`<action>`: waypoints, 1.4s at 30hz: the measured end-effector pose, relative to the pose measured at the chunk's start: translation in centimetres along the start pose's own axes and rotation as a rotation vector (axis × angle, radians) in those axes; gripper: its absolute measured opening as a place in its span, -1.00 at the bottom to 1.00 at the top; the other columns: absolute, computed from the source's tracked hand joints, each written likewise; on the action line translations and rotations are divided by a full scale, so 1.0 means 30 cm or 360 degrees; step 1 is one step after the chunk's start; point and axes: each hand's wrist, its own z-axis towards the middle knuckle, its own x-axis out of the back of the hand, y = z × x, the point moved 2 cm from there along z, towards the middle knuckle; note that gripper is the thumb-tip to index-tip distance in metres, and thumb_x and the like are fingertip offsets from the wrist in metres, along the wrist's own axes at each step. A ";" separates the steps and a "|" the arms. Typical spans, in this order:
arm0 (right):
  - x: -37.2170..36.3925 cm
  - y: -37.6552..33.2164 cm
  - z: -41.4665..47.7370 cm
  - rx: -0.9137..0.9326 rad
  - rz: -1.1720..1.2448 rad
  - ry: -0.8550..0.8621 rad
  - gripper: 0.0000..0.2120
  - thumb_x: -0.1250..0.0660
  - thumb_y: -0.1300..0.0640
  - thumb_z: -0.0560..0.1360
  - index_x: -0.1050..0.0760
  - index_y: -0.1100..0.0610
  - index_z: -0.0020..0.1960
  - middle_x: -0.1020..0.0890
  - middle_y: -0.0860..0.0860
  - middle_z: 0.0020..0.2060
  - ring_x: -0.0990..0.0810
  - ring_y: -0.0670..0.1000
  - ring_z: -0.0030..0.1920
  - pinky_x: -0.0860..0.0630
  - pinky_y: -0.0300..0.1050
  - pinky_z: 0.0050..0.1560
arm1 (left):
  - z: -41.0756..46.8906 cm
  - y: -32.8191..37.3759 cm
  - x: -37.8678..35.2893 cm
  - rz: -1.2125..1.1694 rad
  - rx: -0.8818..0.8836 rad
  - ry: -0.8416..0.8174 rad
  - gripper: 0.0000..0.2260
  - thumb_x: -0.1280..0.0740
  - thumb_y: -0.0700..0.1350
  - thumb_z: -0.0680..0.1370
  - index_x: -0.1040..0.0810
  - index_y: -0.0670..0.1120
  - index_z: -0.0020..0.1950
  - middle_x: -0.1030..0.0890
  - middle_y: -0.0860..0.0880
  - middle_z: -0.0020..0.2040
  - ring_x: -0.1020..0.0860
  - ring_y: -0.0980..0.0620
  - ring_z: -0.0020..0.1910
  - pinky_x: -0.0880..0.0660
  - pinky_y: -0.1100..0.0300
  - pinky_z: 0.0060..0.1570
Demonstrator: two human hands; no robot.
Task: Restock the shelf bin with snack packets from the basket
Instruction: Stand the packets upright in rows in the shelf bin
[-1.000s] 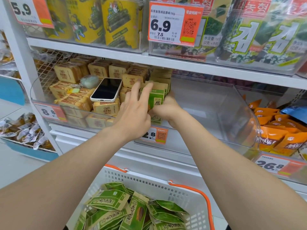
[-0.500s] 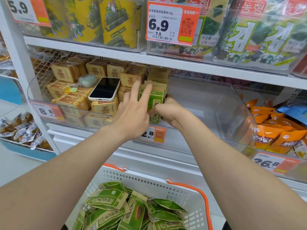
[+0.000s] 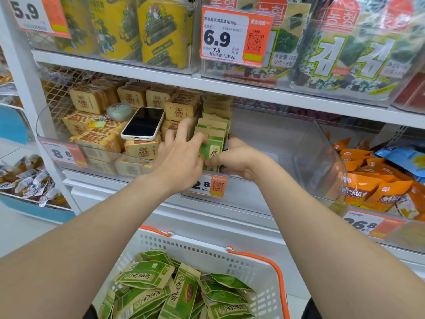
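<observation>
A row of green-and-tan snack packets [image 3: 212,134] stands upright at the left side of the clear shelf bin [image 3: 299,143]. My left hand [image 3: 179,157] presses the front packet from the left, thumb and fingers against its face. From the right, my right hand [image 3: 234,158] pinches the same packet's lower edge. Below, a white basket [image 3: 207,252] with orange handles holds several loose green packets [image 3: 181,291].
A phone [image 3: 143,123] and a small pouch [image 3: 119,111] lie on tan boxed snacks in the bin to the left. Orange packets [image 3: 377,185] fill the bin to the right. Price tags hang on the bin fronts. The right part of the clear bin holds nothing.
My left fingers have curled down onto the front packet's face. The right hand has shifted slightly lower along the packet. The row stays in place.
</observation>
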 end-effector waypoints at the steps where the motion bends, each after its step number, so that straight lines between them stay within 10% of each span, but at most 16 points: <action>1: -0.001 -0.002 -0.008 0.0007 -0.0005 0.0008 -0.46 -0.56 0.40 0.41 -0.40 -0.02 0.16 -0.69 0.03 0.11 -0.68 0.09 0.13 -0.64 0.17 0.20 | 0.000 -0.002 0.001 0.0008 0.0016 -0.0008 -0.66 -0.27 -0.17 0.60 -0.44 0.02 0.37 -0.07 -0.08 0.61 -0.27 -0.31 0.41 -0.37 -0.24 0.29; 7: -0.005 -0.018 -0.080 0.0190 -0.0203 -0.0095 -0.58 -0.56 0.31 0.46 -0.48 -0.09 0.10 -0.67 -0.09 0.00 -0.64 -0.15 -0.07 -0.63 -0.26 -0.16 | -0.009 0.009 0.008 0.0041 0.0106 -0.0094 -0.68 -0.24 -0.11 0.65 -0.49 0.01 0.40 -0.03 -0.09 0.65 -0.19 -0.31 0.48 -0.31 -0.23 0.38; 14: 0.013 -0.028 -0.134 0.0255 -0.0552 0.0340 -0.86 -0.45 0.05 0.56 -0.51 -0.03 -0.12 -0.60 -0.11 -0.15 -0.59 0.05 0.03 -0.45 -0.16 -0.17 | -0.027 0.047 0.038 0.0027 0.0117 0.0052 -0.63 -0.33 -0.12 0.58 -0.52 -0.01 0.40 -0.18 -0.11 0.60 -0.13 -0.22 0.54 -0.14 -0.20 0.48; 18: 0.006 -0.024 -0.197 0.0602 -0.0935 0.0799 -0.72 -0.20 0.22 0.51 -0.65 0.14 0.08 -0.64 0.13 0.07 -0.60 0.19 0.11 -0.57 0.02 0.06 | -0.041 0.087 0.067 -0.0084 -0.0105 0.0284 -0.61 -0.39 -0.21 0.49 -0.49 -0.03 0.32 -0.34 -0.08 0.34 -0.29 -0.14 0.30 -0.31 -0.08 0.27; 22: 0.004 -0.050 -0.312 0.0701 -0.1047 0.0826 -0.60 -0.05 0.12 0.32 -0.66 0.04 -0.14 -0.68 0.11 -0.16 -0.60 0.25 -0.08 -0.60 0.05 -0.12 | -0.067 0.123 0.087 -0.0137 -0.0307 0.0364 -0.77 -0.41 -0.20 0.48 -0.47 -0.02 0.07 -0.46 0.03 0.01 -0.42 -0.08 0.04 -0.44 -0.04 -0.05; 26: -0.004 0.011 -0.407 0.0411 -0.1458 0.0375 -0.85 -0.17 0.06 0.43 -0.46 0.10 -0.20 -0.40 0.05 -0.29 -0.44 0.25 -0.13 -0.41 -0.03 -0.15 | -0.124 0.147 0.056 -0.0171 -0.0213 -0.0036 -0.94 -0.35 0.02 0.51 -0.50 0.10 -0.06 -0.60 0.09 -0.28 -0.61 -0.11 -0.17 -0.56 0.00 -0.19; 32: -0.114 0.298 -0.527 -0.0082 -0.2134 -0.0678 -0.98 -0.25 0.18 0.59 -0.43 0.13 -0.01 -0.50 0.03 -0.13 -0.56 0.11 -0.12 -0.59 -0.01 -0.09 | -0.281 0.230 -0.092 0.0402 -0.0532 -0.1069 -0.75 -0.30 0.10 0.63 -0.56 0.08 0.28 -0.65 0.00 0.09 -0.61 -0.13 0.14 -0.56 0.03 -0.01; 37: -0.130 0.470 -0.583 -0.0166 -0.2234 -0.0888 -0.92 -0.27 0.22 0.60 -0.40 0.15 -0.07 -0.46 0.03 -0.18 -0.44 0.02 -0.30 -0.45 -0.08 -0.29 | -0.390 0.297 -0.186 0.0567 -0.0632 -0.1467 -0.64 -0.25 0.06 0.68 -0.48 0.03 0.47 -0.54 -0.12 0.35 -0.57 -0.21 0.24 -0.51 0.03 0.11; 42: -0.142 0.643 -0.625 -0.0068 -0.2235 -0.0971 -0.78 -0.31 0.15 0.60 -0.39 0.09 -0.20 -0.50 0.01 -0.24 -0.47 0.00 -0.30 -0.41 -0.14 -0.35 | -0.520 0.354 -0.266 0.0706 -0.0837 -0.1673 -0.82 -0.24 -0.05 0.64 -0.57 -0.05 0.15 -0.61 -0.07 0.00 -0.59 -0.10 -0.12 -0.59 0.03 -0.10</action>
